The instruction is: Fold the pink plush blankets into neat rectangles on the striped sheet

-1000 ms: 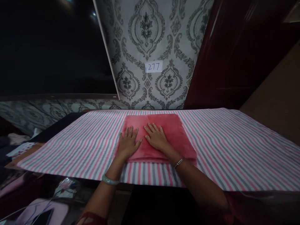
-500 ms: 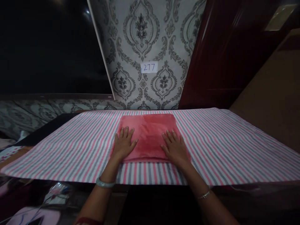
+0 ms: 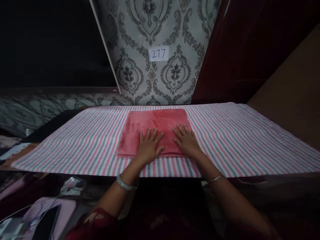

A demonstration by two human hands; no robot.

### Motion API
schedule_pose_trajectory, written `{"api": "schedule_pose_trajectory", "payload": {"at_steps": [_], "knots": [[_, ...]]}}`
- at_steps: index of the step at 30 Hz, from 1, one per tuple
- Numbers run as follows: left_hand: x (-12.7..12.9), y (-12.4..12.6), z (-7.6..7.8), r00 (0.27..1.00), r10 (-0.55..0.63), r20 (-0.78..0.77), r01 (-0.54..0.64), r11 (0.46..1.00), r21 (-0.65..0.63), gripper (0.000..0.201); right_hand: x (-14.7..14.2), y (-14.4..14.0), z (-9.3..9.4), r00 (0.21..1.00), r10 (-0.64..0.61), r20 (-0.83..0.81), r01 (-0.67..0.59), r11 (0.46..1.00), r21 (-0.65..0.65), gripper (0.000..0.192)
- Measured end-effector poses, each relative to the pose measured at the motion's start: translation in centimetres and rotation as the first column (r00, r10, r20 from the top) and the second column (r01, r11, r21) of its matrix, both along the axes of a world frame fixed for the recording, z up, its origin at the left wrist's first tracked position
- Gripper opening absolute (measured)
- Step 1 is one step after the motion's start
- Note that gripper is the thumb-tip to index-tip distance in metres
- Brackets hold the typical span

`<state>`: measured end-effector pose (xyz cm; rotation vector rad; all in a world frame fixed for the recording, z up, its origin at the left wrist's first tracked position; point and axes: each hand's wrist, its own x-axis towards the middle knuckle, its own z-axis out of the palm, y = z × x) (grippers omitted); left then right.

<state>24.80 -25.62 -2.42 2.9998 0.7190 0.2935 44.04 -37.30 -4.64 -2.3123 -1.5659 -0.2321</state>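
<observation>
A folded red plush cloth [image 3: 147, 125] lies flat on a pink, grey and white striped sheet [image 3: 237, 140] that covers the table. My left hand [image 3: 149, 146] rests palm down on the cloth's near middle, fingers spread. Beside it, my right hand [image 3: 186, 141] lies flat on the cloth's near right corner, fingers apart. Neither hand holds anything. A pale green bangle is on my left wrist and a thin silver bracelet on my right.
A patterned grey wall with a paper label reading 277 [image 3: 158, 53] rises behind the table. A dark red door [image 3: 250, 50] stands at the right. A dark screen [image 3: 50, 43] fills the upper left. Cables and a pink surface [image 3: 50, 213] lie at the lower left.
My left hand has slid right across the cloth, from its left part to its near middle. Before that, my right hand moved from the middle to the right corner. The view has tilted down.
</observation>
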Motion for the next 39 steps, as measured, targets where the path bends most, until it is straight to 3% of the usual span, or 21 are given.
{"api": "schedule_pose_trajectory", "payload": {"at_steps": [4,10,14,17,23,27,30,33,35,39], "knots": [[-0.2,-0.5,-2.3,0.999,0.016,0.048,-0.019,0.998,0.055,0.060,-0.5,-0.6,-2.0,1.000,-0.014,0.022,0.013,0.999,0.031,0.053],[-1.2,-0.6,-1.5,0.998,0.030,0.048,-0.031,0.999,0.029,0.063,0.4,-0.7,-3.3,0.999,0.031,0.024,-0.034,0.990,0.133,0.052],[-4.7,0.4,-1.2,0.970,0.232,0.071,-0.235,0.971,0.044,0.062,0.9,-0.4,-4.4,0.998,0.059,0.023,-0.062,0.983,0.174,0.052],[-7.8,1.6,-2.3,0.921,0.371,0.120,-0.375,0.927,0.015,0.061,1.0,-0.4,-4.9,0.997,0.068,0.025,-0.072,0.979,0.193,0.053],[-10.1,3.2,-5.4,0.889,0.319,0.329,-0.322,0.946,-0.049,0.067,0.9,-0.1,-5.1,0.996,0.079,0.031,-0.084,0.964,0.251,0.052],[-10.4,3.9,-5.4,0.816,0.400,0.418,-0.334,0.916,-0.224,0.062,1.1,0.1,-5.3,0.995,0.096,-0.033,-0.079,0.939,0.336,0.052],[-10.9,4.9,-4.4,0.759,0.480,0.440,-0.318,0.863,-0.393,0.061,1.4,0.0,-5.8,0.982,0.033,-0.187,0.055,0.894,0.445,0.061],[-11.3,6.0,-3.0,0.709,0.555,0.435,-0.265,0.782,-0.564,0.066,1.9,-0.4,-6.1,0.909,-0.063,-0.411,0.273,0.836,0.475,0.070],[-11.2,6.6,-2.0,0.648,0.636,0.419,-0.218,0.682,-0.698,0.068,2.0,-0.7,-6.0,0.839,-0.095,-0.536,0.379,0.809,0.449,0.072],[-10.7,7.8,-0.2,0.537,0.780,0.321,-0.064,0.418,-0.906,0.074,2.2,-1.0,-5.2,0.757,-0.092,-0.647,0.459,0.779,0.427,0.075]]}}
